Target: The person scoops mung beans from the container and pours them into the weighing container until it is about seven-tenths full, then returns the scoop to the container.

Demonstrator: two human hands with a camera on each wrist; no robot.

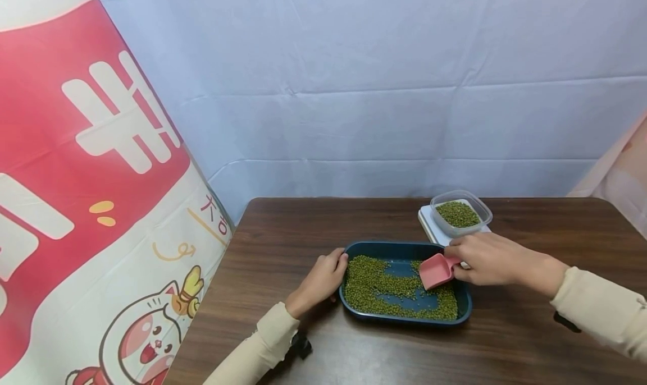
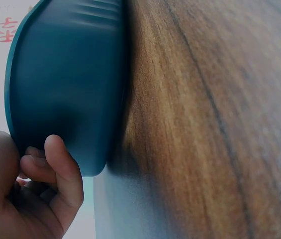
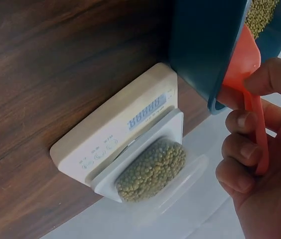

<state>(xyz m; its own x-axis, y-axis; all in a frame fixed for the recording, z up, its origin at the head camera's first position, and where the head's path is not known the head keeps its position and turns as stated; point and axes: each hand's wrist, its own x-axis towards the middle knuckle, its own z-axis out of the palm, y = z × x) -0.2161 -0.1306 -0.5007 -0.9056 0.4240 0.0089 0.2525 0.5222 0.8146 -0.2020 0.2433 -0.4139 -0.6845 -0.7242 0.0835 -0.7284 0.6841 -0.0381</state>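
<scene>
A dark blue tray (image 1: pixel 404 317) holds small green beans (image 1: pixel 361 292), spread unevenly so that patches of its floor show. At the tray's left rim, my left hand (image 1: pixel 318 278) grips the edge, thumb on top; the left wrist view shows its fingers curled by the tray's outer wall (image 2: pixel 66 74). My right hand (image 1: pixel 492 259) holds a pink scoop (image 1: pixel 436 271) by the handle, its bowl low over the beans at the tray's right side. In the right wrist view, the fingers wrap the scoop handle (image 3: pixel 260 144). How much the scoop contains is hard to tell.
Behind the tray's right end sits a white kitchen scale (image 1: pixel 428 225) with a clear plastic container (image 1: pixel 482 208) of green beans on it. The scale's display (image 3: pixel 148 112) is lit but unreadable. A brown wooden table (image 1: pixel 303 222) lies beneath, with a pale cloth wall (image 1: pixel 354 121) behind.
</scene>
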